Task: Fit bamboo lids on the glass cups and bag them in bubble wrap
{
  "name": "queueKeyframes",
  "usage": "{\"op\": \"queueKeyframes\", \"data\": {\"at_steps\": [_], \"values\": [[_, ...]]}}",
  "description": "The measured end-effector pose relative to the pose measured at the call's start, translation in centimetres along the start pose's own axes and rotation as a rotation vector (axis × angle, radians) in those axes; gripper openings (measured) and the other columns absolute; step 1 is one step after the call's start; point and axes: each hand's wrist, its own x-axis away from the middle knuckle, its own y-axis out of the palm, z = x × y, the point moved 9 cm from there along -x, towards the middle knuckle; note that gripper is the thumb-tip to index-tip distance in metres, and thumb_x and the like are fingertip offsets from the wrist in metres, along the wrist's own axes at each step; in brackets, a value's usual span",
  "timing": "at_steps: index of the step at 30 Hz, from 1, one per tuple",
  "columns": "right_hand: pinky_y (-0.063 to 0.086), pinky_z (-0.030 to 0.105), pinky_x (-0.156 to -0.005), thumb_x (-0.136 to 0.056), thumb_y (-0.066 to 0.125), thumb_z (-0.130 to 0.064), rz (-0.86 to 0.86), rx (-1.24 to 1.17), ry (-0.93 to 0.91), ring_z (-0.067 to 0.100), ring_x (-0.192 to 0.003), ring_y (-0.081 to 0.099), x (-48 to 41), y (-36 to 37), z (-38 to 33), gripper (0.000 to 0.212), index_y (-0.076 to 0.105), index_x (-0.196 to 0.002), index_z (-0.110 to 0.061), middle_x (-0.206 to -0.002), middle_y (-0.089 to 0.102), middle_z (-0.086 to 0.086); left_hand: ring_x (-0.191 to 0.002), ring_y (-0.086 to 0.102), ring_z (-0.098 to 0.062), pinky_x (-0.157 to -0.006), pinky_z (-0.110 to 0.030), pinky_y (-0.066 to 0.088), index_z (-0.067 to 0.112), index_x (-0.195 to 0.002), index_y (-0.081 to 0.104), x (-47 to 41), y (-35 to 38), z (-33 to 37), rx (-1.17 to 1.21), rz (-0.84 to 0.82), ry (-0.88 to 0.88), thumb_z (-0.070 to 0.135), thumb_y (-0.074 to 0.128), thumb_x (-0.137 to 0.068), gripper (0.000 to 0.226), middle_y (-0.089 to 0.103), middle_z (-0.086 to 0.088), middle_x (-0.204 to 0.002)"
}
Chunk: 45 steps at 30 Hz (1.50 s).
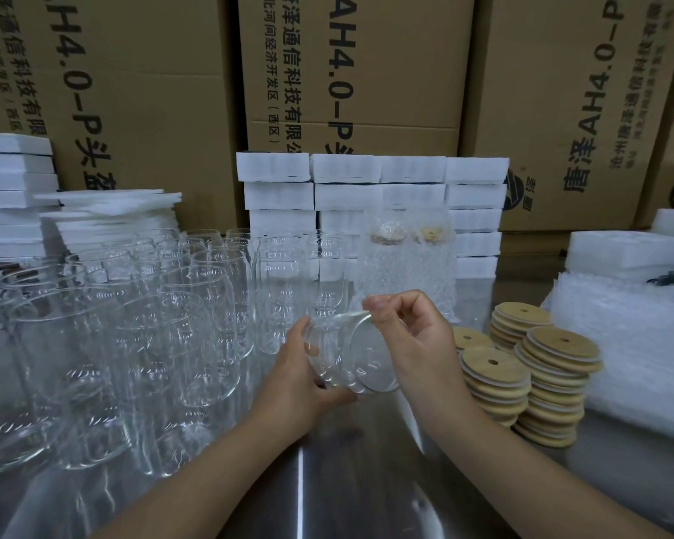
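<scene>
Both grips hold one glass cup (341, 357), tipped on its side low over the steel worktop (327, 480) in front of the person. The left grip (300, 377) is curled round the cup's body from the left and below, thumb on the near side and fingers under the glass. The right grip (413, 336) pinches the upper edge of the cup's right-hand round end between thumb and forefinger, the other fingers loosely bent behind. Whether that end is the mouth or the base cannot be told through the clear glass. No lid is on this cup.

Just right of the right wrist stand four stacks of round bamboo lids (495, 379), each lid with a small hole and a pale sealing ring. Two of the stacks are tall and near, two lower and behind. Beyond the hands stand two upright cups in bubble wrap (409, 274), side by side, a bamboo lid showing through the top of each. Left of the held cup a crowd of bare glass cups (152, 324) stands upright, filling the left half of the worktop. A heap of bubble wrap (639, 352) lies at the far right, touching the lid stacks' side of the worktop.

Stacked white foam blocks (347, 196) rise behind the wrapped cups. More foam blocks and thin foam sheets (113, 212) are piled at the left. Large cardboard boxes (152, 91) with black printed lettering wall off the back.
</scene>
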Motion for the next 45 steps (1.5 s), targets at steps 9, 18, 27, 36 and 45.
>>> {"op": "queueKeyframes", "data": {"at_steps": [9,18,27,36,45], "values": [[0.051,0.015,-0.071,-0.072,0.065,-0.034,-0.137,-0.156,0.184,0.003,-0.082,0.067,-0.4,0.9,0.7,0.032,0.069,-0.093,-0.011,-0.088,0.074,-0.006,-0.092,0.066,-0.009,-0.095,-0.039,0.052,0.018,-0.146,0.021,-0.2,0.5,-0.4,0.177,-0.036,-0.015,0.026,0.096,-0.049,0.124,0.057,0.001,-0.116],[0.045,0.030,-0.100,-0.081,0.057,-0.019,-0.108,-0.360,0.300,0.014,-0.104,0.063,-1.0,0.4,1.5,0.024,0.070,-0.099,-0.009,-0.100,0.072,0.001,-0.108,0.066,-0.024,-0.089,-0.034,0.056,0.011,-0.144,0.022,-0.3,1.1,-0.7,0.305,-0.050,-0.055,0.029,0.084,-0.049,0.116,0.054,-0.013,-0.133],[0.041,0.032,-0.107,-0.078,0.055,-0.019,-0.233,-0.378,0.275,0.014,-0.117,0.060,-0.5,1.6,0.6,0.038,0.066,-0.113,-0.010,-0.116,0.070,0.003,-0.085,0.066,0.010,-0.068,-0.007,0.049,0.006,-0.139,0.024,-0.6,0.9,-0.8,0.346,-0.005,-0.020,-0.001,0.080,-0.072,0.087,0.059,0.007,-0.116],[0.044,0.020,-0.101,-0.074,0.062,-0.014,-0.355,-0.294,0.216,0.004,-0.122,0.055,-0.3,2.2,0.3,0.045,0.062,-0.119,-0.019,-0.122,0.067,-0.008,-0.121,0.058,-0.024,-0.107,-0.045,0.044,0.004,-0.145,0.027,-0.7,0.4,-0.7,0.318,0.004,-0.051,0.030,0.091,-0.059,0.110,0.058,-0.011,-0.133],[0.045,0.010,-0.090,-0.072,0.071,-0.020,-0.424,-0.015,0.100,-0.006,-0.125,0.047,0.0,2.4,0.4,0.058,0.055,-0.124,-0.039,-0.128,0.058,-0.021,-0.109,0.061,-0.040,-0.087,-0.048,0.052,0.004,-0.144,0.024,-0.5,0.2,-1.1,0.299,0.042,-0.096,0.009,0.084,-0.069,0.096,0.059,-0.024,-0.127]]}}
